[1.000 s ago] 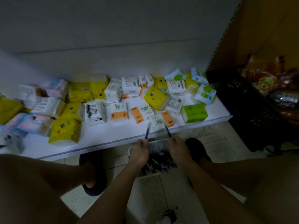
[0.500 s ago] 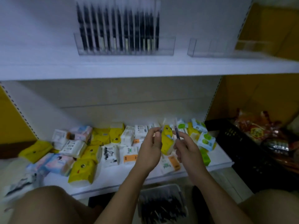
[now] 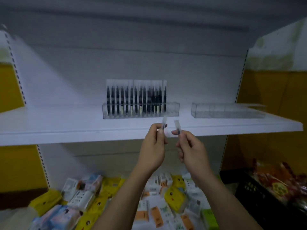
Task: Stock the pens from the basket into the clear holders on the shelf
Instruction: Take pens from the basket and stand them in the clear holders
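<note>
My left hand (image 3: 153,146) pinches one wrapped pen (image 3: 164,122) upright, just below the front edge of the white shelf (image 3: 66,128). Beside it, my right hand (image 3: 191,149) pinches a second wrapped pen (image 3: 177,126), also upright. Above them on the shelf stands a clear holder (image 3: 172,111) filled with several dark pens (image 3: 136,100); its right end holds none. Further right sits a second clear holder (image 3: 227,110) with nothing in it. The basket is out of view.
The lower shelf carries several tissue packs (image 3: 172,191) in yellow, white and orange. A black crate (image 3: 259,195) with snack bags (image 3: 279,180) stands at the lower right. Yellow wall panels flank the white shelf unit.
Both hands rose from the basket near the floor to the upper shelf's front edge, each carrying a pen. The view tilted upward; the basket dropped out of sight.
</note>
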Motion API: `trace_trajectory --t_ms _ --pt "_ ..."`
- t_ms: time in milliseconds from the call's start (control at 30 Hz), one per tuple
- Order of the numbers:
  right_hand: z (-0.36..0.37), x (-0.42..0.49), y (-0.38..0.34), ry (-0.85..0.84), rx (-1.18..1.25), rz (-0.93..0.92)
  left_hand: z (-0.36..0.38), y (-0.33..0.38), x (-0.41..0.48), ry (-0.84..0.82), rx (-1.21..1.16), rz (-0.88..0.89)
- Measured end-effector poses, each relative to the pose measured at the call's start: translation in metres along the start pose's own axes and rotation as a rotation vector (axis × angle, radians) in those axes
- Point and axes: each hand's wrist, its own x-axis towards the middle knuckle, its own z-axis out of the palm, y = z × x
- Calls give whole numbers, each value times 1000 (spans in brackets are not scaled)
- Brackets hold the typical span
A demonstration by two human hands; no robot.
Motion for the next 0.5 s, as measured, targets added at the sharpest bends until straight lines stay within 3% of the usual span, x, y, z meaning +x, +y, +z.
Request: trace_trajectory --t_ms 267,500 --pt "-14 74 -32 71 -53 -138 -4 41 67 -71 -44 13" --pt "-24 143 -44 95 -62 -194 -11 59 136 55 73 11"
